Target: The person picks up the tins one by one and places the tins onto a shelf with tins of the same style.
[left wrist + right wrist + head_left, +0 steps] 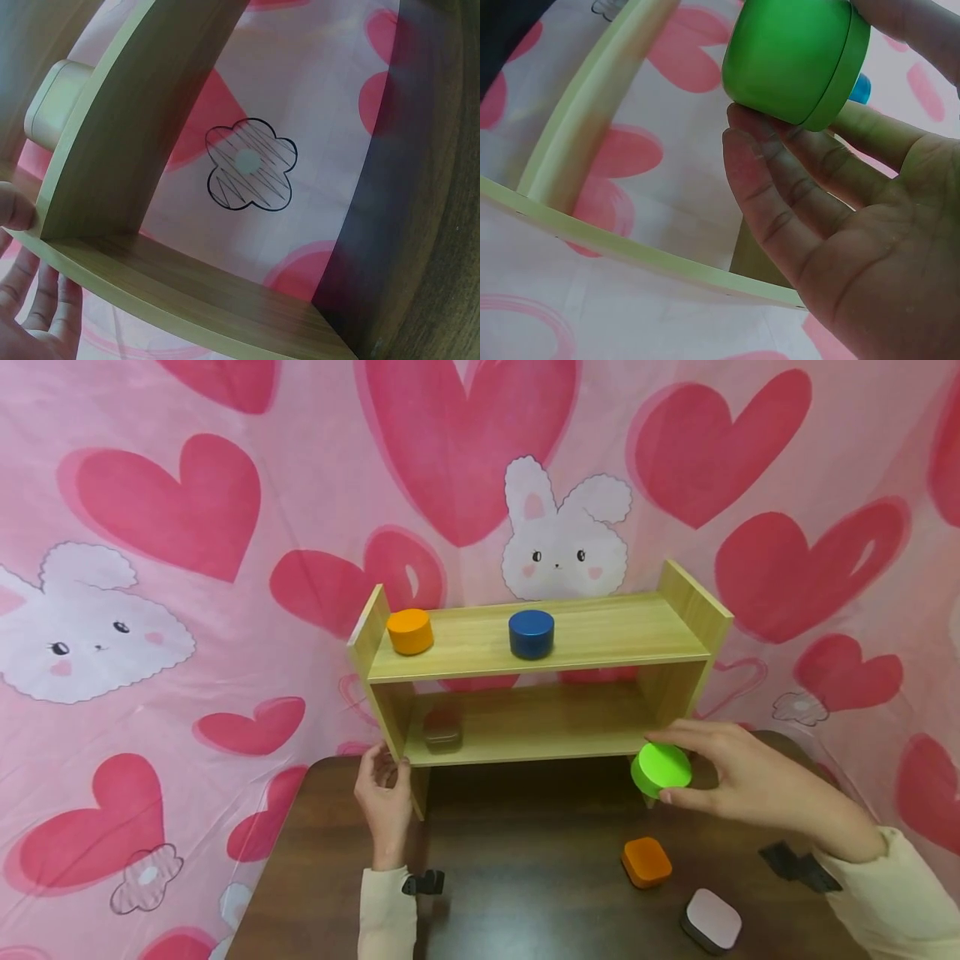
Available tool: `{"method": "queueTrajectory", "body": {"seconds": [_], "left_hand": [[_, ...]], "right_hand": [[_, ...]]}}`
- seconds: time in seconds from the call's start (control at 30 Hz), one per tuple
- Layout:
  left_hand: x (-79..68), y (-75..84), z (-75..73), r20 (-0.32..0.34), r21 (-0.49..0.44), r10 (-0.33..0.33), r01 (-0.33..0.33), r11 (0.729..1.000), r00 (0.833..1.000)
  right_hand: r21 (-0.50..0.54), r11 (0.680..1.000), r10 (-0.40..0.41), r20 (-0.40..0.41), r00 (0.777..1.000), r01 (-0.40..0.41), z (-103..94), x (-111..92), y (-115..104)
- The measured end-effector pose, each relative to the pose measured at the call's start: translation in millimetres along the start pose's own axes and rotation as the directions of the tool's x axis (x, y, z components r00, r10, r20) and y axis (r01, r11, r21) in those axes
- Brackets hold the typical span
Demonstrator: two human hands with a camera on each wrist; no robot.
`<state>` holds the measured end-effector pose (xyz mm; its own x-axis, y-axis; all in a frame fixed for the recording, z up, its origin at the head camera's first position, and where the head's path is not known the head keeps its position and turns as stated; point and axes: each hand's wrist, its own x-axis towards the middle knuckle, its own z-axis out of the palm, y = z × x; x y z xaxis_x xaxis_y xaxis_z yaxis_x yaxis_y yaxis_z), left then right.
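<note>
In the head view my right hand pinches a bright green round tin between thumb and fingers, in front of the right end of the wooden shelf. The right wrist view shows the green tin held at its lid and side, upper shelf boards behind it. My left hand grips the shelf's left side panel low down, thumb at the front edge and fingers round the outside. An orange round tin and a blue round tin stand on the top board. A dark pinkish square tin sits on the lower board's left.
On the brown table, right of its middle, lie an orange square tin and a pale pink square tin. A pink cloth with hearts and rabbits hangs behind the shelf.
</note>
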<state>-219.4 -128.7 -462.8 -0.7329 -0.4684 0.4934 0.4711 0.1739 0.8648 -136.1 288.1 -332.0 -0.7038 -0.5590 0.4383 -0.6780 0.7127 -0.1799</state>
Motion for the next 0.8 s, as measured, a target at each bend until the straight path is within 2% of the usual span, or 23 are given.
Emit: {"method": "queueTrajectory", "body": {"seconds": [0.13,0.43,0.8], "left_hand": [[0.1,0.7,0.6,0.004,-0.002,0.005,-0.005,1.0,1.0],[1.8,4.0,0.9,0.009,-0.01,0.026,-0.026,1.0,1.0],[0.4,2.2,0.4,0.004,-0.024,0.037,-0.037,0.999,0.999]], "right_hand": [[-0.005,1.0,-0.024,-0.013,1.0,0.024,-1.6,3,1],[0.031,0.999,-0.02,0.01,1.0,0.019,-7.4,12,-1],[0.011,1.0,-0.022,-0.004,1.0,0.022,-15.7,17,-3]]}}
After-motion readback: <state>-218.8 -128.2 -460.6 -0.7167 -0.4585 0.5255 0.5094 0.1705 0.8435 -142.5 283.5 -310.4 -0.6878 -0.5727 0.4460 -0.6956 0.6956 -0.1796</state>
